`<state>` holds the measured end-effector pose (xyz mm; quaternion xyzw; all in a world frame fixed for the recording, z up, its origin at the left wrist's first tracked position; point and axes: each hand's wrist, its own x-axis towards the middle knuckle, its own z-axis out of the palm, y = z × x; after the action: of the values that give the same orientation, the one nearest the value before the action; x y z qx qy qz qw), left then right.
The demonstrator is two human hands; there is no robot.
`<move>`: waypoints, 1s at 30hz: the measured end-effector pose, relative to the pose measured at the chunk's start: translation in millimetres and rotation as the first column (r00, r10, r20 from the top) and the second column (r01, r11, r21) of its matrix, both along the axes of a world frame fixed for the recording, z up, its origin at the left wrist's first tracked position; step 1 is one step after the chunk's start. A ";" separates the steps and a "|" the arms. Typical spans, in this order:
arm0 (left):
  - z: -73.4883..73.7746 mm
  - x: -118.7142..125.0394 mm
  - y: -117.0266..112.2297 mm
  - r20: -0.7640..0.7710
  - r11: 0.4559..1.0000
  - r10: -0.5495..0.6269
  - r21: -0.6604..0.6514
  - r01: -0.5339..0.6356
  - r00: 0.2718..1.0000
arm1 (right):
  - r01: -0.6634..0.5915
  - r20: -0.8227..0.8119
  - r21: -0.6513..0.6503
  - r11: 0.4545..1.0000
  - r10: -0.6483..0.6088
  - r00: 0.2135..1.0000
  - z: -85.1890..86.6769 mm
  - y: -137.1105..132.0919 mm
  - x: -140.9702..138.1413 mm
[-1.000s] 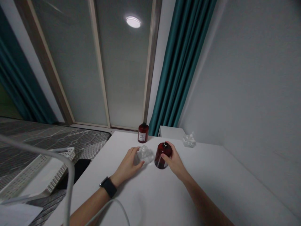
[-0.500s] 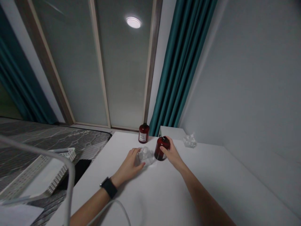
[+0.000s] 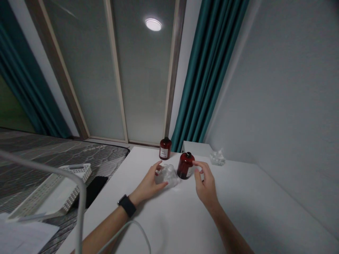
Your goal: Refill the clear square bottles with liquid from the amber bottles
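A dark red bottle (image 3: 184, 167) with a black neck stands upright on the white table, its label partly turned away to the right. Just beside it on the right is my right hand (image 3: 208, 187), fingers apart, the index fingertip at or very near the bottle's side. Crumpled clear plastic (image 3: 169, 175) lies left of this bottle. My left hand (image 3: 149, 182), with a black watch on its wrist, curves around the plastic's left side with thumb and fingers spread; whether it touches the plastic is unclear. Farther back stands a second red bottle (image 3: 165, 149) with a white label facing me.
A white box (image 3: 197, 148) sits at the table's back edge, with more clear crumpled plastic (image 3: 217, 157) next to it. To the left are a white basket (image 3: 34, 194), a black flat object (image 3: 96, 187) and paper (image 3: 29, 231). A pale cable (image 3: 81, 211) crosses the left foreground.
My right hand has let go of the nearer bottle and drawn back to the right. That bottle now stands by itself. My left hand stays by the plastic, and the view has shifted slightly.
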<state>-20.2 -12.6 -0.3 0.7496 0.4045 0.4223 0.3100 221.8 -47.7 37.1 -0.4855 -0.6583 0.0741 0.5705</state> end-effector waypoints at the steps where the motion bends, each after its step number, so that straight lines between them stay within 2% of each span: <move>1: 2.6 0.3 -1.6 0.014 1.000 -0.024 0.003 0.024 1.000 | -0.066 0.033 -0.009 0.998 0.066 0.997 -3.1 -6.7 -6.5; 3: 8.8 0.3 -5.5 0.036 0.997 -0.071 0.011 0.071 0.997 | -0.167 0.106 -0.053 0.985 0.172 0.979 -12.1 -17.1 -19.5; 6: 18.2 -0.5 -12.3 0.059 0.991 -0.132 0.009 0.132 0.990 | -0.234 0.138 -0.172 0.957 0.259 0.956 -25.0 -25.3 -33.5; 10: 26.7 -1.4 -20.5 0.090 0.982 -0.191 0.001 0.191 0.978 | -0.255 0.052 -0.368 0.894 0.294 0.955 -31.1 -27.0 -37.6; 13: 30.3 -2.2 -24.3 0.064 0.972 -0.234 -0.003 0.235 0.970 | -0.295 -0.028 -0.449 0.843 0.317 0.948 -31.9 -25.6 -34.9; 15: 32.7 -3.7 -25.4 0.037 0.969 -0.246 0.028 0.245 0.969 | -0.296 -0.012 -0.449 0.843 0.325 0.945 -33.4 -24.3 -32.9; 18: 35.7 -7.4 -24.9 -0.039 0.963 -0.186 0.192 0.190 0.982 | -0.229 0.149 -0.393 0.890 0.307 0.940 -36.3 -22.8 -30.9; 22: 35.6 -10.0 -23.6 -0.182 0.896 -0.073 0.420 0.145 0.981 | -0.179 0.336 -0.298 0.938 0.278 0.900 -36.9 -23.6 -30.6; 25: 34.9 -9.1 -24.3 -0.270 0.876 -0.060 0.447 0.180 0.961 | -0.175 0.396 -0.241 0.955 0.262 0.880 -33.7 -25.9 -30.8; 30: 39.8 -7.8 -28.7 -0.332 0.886 -0.080 0.409 0.220 0.940 | -0.207 0.470 -0.200 0.958 0.279 0.837 -28.2 -28.4 -28.8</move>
<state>-28.1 -41.3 39.5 0.8857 0.2815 0.3558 0.0984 192.9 -76.1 8.9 -0.4394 -0.8315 0.0658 0.3335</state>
